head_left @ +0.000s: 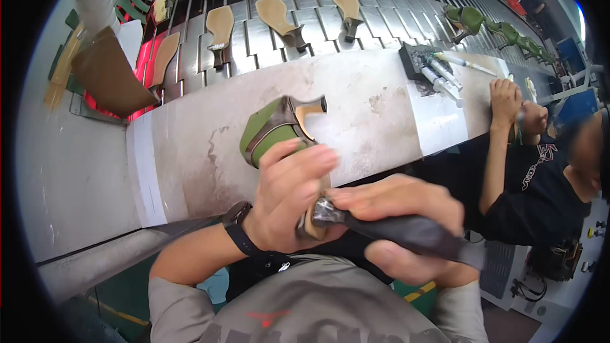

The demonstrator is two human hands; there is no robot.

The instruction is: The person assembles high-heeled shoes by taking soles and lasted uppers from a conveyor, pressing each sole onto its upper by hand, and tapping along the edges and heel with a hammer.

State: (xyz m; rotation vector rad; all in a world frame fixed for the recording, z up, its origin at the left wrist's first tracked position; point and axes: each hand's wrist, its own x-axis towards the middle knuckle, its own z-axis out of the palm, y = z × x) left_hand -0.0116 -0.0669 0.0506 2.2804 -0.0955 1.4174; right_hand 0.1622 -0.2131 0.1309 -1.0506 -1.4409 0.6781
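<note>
left hand (286,200): fingers curled round the sole end of a green high-heeled shoe (273,130), black band on the wrist.
right hand (406,213): closed round a dark-handled tool (406,232), its tip at the shoe's sole.
shoe: held up over the worn white workbench (375,108), heel pointing away.
behind: conveyor (267,32) carrying tan insoles on heels.
right: a co-worker's hand (505,98) on the bench beside glue tubes (441,76).

One green shoe (274,128) — one dark tool (406,232)
</note>
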